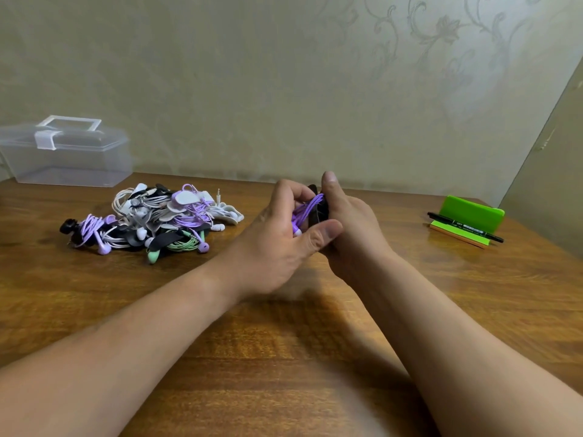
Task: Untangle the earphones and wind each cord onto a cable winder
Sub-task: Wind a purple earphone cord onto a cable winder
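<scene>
Both hands are raised just above the counter (284, 389), meeting at mid-frame, forearms bare.

Left hand (280, 244): fingers curled over a bundle of purple earphone cord (308, 209), thumb stretched across toward the right hand. A purple earbud (297, 230) shows under the curled fingers, at the palm.

Right hand (351, 227): wrapped round a black cable winder (321, 213), thumb upright along its far side. Its other fingers are hidden behind the winder and the left hand. The purple cord lies across the winder, between the two hands. How much of it is wound on cannot be told.

Left of the left hand, well apart: a pile of earphones (151, 219) on the counter, with white, purple, green and black cords and winders tangled together. A jack plug sticks up at its far edge.

Beyond the pile, further left, against the wall: a clear plastic box (66, 159) with lid shut and a white latch and handle.

Right of the right hand, well apart: a green stand (471, 212), with a black marker pen (465, 227) lying across its front lip.

Counter is brown wood grain. Patterned wallpaper behind.
</scene>
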`<state>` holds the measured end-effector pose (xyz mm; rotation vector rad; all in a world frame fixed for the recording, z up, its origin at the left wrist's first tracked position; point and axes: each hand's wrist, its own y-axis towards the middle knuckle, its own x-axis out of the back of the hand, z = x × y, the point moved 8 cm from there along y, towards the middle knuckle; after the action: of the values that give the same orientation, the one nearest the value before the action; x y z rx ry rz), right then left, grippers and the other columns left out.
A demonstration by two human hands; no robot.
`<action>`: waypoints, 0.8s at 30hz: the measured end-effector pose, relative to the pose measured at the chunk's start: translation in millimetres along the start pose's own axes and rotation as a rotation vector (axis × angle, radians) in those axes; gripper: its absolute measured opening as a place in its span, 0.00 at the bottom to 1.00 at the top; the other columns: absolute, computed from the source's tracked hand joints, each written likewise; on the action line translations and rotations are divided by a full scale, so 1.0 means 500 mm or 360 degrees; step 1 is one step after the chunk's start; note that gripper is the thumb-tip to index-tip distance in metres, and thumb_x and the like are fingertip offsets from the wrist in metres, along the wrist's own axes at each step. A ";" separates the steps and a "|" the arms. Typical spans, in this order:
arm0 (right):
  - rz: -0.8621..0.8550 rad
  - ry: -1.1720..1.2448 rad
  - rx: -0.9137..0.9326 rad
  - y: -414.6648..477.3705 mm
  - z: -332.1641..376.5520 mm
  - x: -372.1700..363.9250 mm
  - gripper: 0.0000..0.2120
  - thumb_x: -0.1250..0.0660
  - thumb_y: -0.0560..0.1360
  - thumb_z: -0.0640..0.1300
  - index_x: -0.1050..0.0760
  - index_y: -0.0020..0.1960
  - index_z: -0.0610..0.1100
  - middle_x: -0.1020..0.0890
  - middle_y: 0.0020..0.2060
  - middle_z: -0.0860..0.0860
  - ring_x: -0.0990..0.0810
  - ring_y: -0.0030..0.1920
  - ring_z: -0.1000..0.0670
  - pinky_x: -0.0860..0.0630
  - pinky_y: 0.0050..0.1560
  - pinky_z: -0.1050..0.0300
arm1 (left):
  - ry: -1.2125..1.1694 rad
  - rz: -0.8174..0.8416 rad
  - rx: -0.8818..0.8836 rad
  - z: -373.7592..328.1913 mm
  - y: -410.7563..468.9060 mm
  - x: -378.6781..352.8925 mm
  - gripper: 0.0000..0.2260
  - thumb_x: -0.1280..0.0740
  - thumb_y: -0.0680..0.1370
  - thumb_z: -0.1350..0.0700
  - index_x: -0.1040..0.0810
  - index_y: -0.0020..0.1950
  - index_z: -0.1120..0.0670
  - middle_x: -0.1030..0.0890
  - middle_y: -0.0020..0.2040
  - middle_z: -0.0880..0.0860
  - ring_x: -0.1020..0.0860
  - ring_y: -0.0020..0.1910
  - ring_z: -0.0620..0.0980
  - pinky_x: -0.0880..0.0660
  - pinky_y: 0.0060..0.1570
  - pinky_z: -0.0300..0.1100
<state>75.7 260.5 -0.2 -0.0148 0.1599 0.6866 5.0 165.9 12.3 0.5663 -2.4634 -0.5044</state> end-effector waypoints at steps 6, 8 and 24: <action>0.0204 -0.0279 -0.0023 0.015 0.011 0.013 0.26 0.45 0.86 0.61 0.24 0.56 0.38 0.24 0.37 0.46 0.25 0.33 0.49 0.29 0.34 0.55 | -0.0825 -0.0120 0.0228 0.014 0.010 0.023 0.27 0.34 0.76 0.36 0.29 0.60 0.58 0.25 0.43 0.56 0.26 0.37 0.49 0.25 0.39 0.46; 0.0117 -0.0794 0.0372 0.010 0.056 0.026 0.19 0.42 0.86 0.57 0.24 0.65 0.43 0.20 0.49 0.49 0.20 0.47 0.50 0.23 0.47 0.54 | -0.1240 -0.0136 0.0332 0.019 0.013 0.031 0.25 0.35 0.80 0.40 0.27 0.61 0.62 0.29 0.40 0.54 0.29 0.36 0.48 0.28 0.36 0.43; 0.0422 -0.0792 0.0913 -0.032 0.076 -0.039 0.06 0.36 0.85 0.44 0.22 0.59 0.45 0.15 0.48 0.48 0.15 0.49 0.46 0.16 0.51 0.41 | -0.1663 0.0085 0.0594 0.022 0.007 0.017 0.17 0.37 0.84 0.46 0.28 0.65 0.57 0.34 0.38 0.50 0.33 0.34 0.46 0.34 0.29 0.35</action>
<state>76.5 238.2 39.8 0.7330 -0.1276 0.8673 -9.2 167.2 9.2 0.4229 -3.6080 -0.3571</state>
